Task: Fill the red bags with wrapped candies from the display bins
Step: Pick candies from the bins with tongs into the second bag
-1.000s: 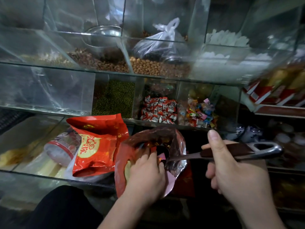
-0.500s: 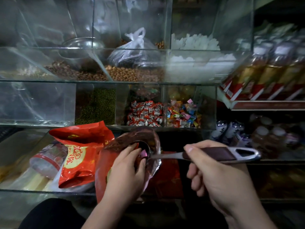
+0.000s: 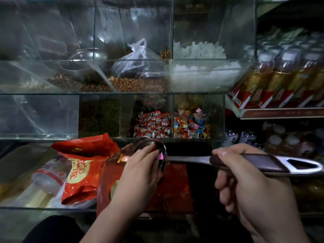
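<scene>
Far to the left of the open red bag (image 3: 107, 183), a clear plastic jar (image 3: 50, 174) with a red band lies on its side on the glass shelf (image 3: 35, 207). Just left of the open bag, between it and the jar, a filled red bag (image 3: 82, 171) with a gold emblem rests on the same shelf. Above and to the left of the open bag is a bin of green beans (image 3: 100, 118). The open bag sits at the shelf's front edge with its mouth turned up toward the bins. The left hand (image 3: 138, 176) reaches up from below, and its grip is clamped on the bag's upper edge, the fingers (image 3: 149, 151) curled over the rim. The bowl of a metal ladle (image 3: 191, 159) sits in the bag's mouth right against those fingers, and a pink wrapper (image 3: 161, 156) shows in it. Straight above the open bag is the bin of red-and-white candies (image 3: 152, 125), and above and to its right is the bin of mixed candies (image 3: 191, 125) in many colours. Higher above the bag are peanuts (image 3: 136, 84) with a knotted plastic bag (image 3: 135, 62) lying on them. The ladle's shaft runs level out of the bag to the right, where the right hand (image 3: 250, 188) has its grip clamped round the dark handle, thumb on top. Far right of the bag, bottles (image 3: 280, 72) stand tilted on a rack.
</scene>
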Motion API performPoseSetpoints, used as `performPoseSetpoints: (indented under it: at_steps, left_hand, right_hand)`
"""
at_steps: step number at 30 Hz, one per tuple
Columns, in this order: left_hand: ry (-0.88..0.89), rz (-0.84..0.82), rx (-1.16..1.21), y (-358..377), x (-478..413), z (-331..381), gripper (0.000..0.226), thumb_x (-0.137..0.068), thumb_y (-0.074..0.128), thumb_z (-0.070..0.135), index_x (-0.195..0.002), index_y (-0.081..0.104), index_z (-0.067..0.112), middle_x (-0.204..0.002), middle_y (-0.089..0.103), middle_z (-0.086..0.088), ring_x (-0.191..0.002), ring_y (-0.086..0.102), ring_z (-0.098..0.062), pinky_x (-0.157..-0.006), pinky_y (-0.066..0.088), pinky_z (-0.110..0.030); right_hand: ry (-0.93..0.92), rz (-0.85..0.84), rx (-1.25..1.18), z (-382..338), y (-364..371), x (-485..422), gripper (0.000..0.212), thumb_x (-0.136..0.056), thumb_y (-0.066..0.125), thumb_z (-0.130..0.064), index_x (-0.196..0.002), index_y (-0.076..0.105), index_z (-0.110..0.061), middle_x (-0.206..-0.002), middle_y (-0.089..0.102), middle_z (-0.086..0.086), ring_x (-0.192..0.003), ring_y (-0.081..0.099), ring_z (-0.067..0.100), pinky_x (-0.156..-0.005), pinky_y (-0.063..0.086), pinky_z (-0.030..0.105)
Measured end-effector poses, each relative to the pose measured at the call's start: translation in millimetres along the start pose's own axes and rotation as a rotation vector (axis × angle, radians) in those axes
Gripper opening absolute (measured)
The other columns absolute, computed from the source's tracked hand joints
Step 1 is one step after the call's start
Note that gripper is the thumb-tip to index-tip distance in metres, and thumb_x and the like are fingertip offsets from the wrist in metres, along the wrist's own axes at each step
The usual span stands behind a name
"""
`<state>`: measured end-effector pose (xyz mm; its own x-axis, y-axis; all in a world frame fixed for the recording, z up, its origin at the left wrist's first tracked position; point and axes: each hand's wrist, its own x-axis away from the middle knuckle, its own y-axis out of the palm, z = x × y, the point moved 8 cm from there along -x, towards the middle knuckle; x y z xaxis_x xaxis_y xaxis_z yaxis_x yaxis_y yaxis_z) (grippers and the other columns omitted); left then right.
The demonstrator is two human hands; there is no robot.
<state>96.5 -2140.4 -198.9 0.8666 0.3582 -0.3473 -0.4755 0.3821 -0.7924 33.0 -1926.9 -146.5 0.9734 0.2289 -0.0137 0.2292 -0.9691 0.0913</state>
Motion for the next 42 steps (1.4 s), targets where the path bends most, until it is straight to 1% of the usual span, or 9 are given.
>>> performPoseSetpoints:
  at_steps: [9, 14, 17, 20, 26, 31, 34, 37, 42]
  left_hand:
    - [0.209, 0.019, -0.034, -11.9, -58.1, 46.3, 0.037, -0.106, 0.043, 0.028, -0.134, 0.061, 0.013, -0.145, 0.051, 0.004, -0.135, 0.04, -0.01, -0.111, 0.027, -0.021]
    - [0.404, -0.053, -0.036, 8.4, -104.6, 83.2, 0.031, -0.104, 0.048, 0.023, -0.124, 0.067, 0.007, -0.134, 0.059, -0.003, -0.124, 0.051, -0.017, -0.106, 0.036, -0.024]
    - [0.431, -0.149, 0.0, 40.3, -137.8, 93.4, 0.03, -0.104, 0.05, 0.023, -0.121, 0.068, 0.006, -0.132, 0.059, -0.005, -0.121, 0.054, -0.02, -0.104, 0.041, -0.031]
    - [0.406, -0.228, 0.035, 73.7, -170.3, 95.3, 0.027, -0.102, 0.053, 0.021, -0.117, 0.07, 0.006, -0.126, 0.061, -0.008, -0.12, 0.056, -0.023, -0.105, 0.042, -0.033]
    - [0.23, -0.33, 0.016, 120.5, -217.3, 75.3, 0.027, -0.099, 0.059, 0.021, -0.119, 0.069, 0.007, -0.13, 0.056, -0.013, -0.122, 0.053, -0.029, -0.107, 0.039, -0.03]
    - [0.023, -0.355, -0.045, 133.4, -236.2, 56.1, 0.041, -0.096, 0.062, 0.02, -0.136, 0.059, 0.015, -0.143, 0.055, -0.008, -0.127, 0.055, -0.027, -0.099, 0.041, -0.026]
    - [-0.023, -0.386, -0.051, 138.8, -233.4, 47.4, 0.044, -0.096, 0.059, 0.016, -0.14, 0.054, 0.012, -0.148, 0.05, -0.01, -0.132, 0.05, -0.027, -0.107, 0.04, -0.029]
    - [-0.069, -0.397, -0.048, 141.4, -223.0, 39.8, 0.029, -0.097, 0.056, 0.016, -0.124, 0.064, 0.009, -0.126, 0.065, -0.014, -0.116, 0.062, -0.03, -0.096, 0.05, -0.036]
    - [-0.1, -0.358, 0.036, 133.3, -215.1, 39.1, 0.025, -0.095, 0.054, 0.015, -0.116, 0.066, 0.013, -0.117, 0.069, -0.014, -0.109, 0.064, -0.033, -0.091, 0.052, -0.038]
  right_hand:
    - [-0.025, 0.121, -0.127, -16.5, -24.0, -12.0, 0.025, -0.074, 0.062, -0.041, -0.076, 0.07, -0.018, -0.046, 0.055, 0.009, -0.027, 0.043, 0.016, -0.036, 0.033, 0.016]
    - [-0.079, 0.257, -0.183, -21.4, -52.4, -28.6, 0.029, -0.098, 0.059, -0.029, -0.073, 0.071, -0.02, -0.043, 0.052, 0.004, -0.027, 0.041, 0.011, -0.034, 0.029, 0.013]
    - [-0.083, 0.321, -0.185, -16.9, -61.7, -48.2, 0.031, -0.099, 0.057, -0.028, -0.071, 0.069, -0.022, -0.043, 0.052, 0.002, -0.028, 0.041, 0.01, -0.031, 0.027, 0.016]
    - [-0.08, 0.385, -0.187, -4.4, -64.5, -70.5, 0.031, -0.096, 0.059, -0.031, -0.068, 0.069, -0.028, -0.043, 0.051, -0.001, -0.029, 0.043, 0.009, -0.031, 0.029, 0.017]
    - [-0.123, 0.424, -0.101, 17.8, -50.4, -108.1, 0.028, -0.089, 0.058, -0.04, -0.068, 0.066, -0.022, -0.046, 0.057, 0.002, -0.033, 0.053, 0.013, -0.034, 0.039, 0.022]
    - [-0.276, 0.355, 0.12, 22.0, -23.3, -126.1, 0.02, -0.092, 0.059, -0.043, -0.082, 0.065, -0.027, -0.055, 0.064, 0.005, -0.045, 0.065, 0.021, -0.046, 0.056, 0.042]
    - [-0.347, 0.225, 0.343, 26.6, -6.6, -134.6, 0.011, -0.096, 0.063, -0.039, -0.09, 0.067, -0.031, -0.067, 0.068, -0.005, -0.063, 0.069, 0.013, -0.06, 0.059, 0.04]
    - [-0.423, 0.025, 0.684, 35.2, 6.8, -140.6, 0.012, -0.099, 0.064, -0.036, -0.1, 0.07, -0.026, -0.087, 0.069, -0.003, -0.085, 0.066, 0.018, -0.073, 0.054, 0.041]
    - [-0.516, 0.061, 0.671, 32.7, -5.4, -127.5, 0.014, -0.099, 0.066, -0.037, -0.107, 0.072, -0.027, -0.099, 0.07, -0.005, -0.091, 0.067, 0.013, -0.078, 0.057, 0.039]
